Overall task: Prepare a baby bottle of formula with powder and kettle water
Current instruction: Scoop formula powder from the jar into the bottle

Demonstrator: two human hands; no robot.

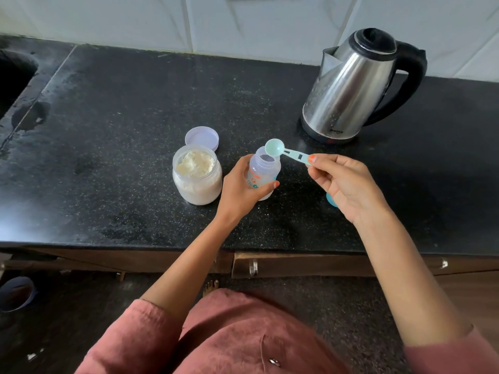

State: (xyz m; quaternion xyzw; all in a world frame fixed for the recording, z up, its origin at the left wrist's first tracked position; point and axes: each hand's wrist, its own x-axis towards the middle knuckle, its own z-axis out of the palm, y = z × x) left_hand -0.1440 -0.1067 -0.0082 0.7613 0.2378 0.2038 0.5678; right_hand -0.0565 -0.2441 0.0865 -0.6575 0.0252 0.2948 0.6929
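Note:
A clear baby bottle (263,171) stands open on the black counter (135,109); my left hand (241,188) grips its body. My right hand (343,182) pinches the handle of a teal measuring scoop (283,151), whose empty bowl is tilted over the bottle's mouth. Left of the bottle stands an open jar of cream-coloured powder (197,175), and its pale lid (202,137) lies just behind it. A steel kettle (356,85) with a black handle and shut lid stands at the back right.
A teal object (330,198) shows partly from under my right hand. A sink (13,76) lies at the far left. White tiles (270,22) back the counter. Below the front edge are drawers with metal pulls (253,267).

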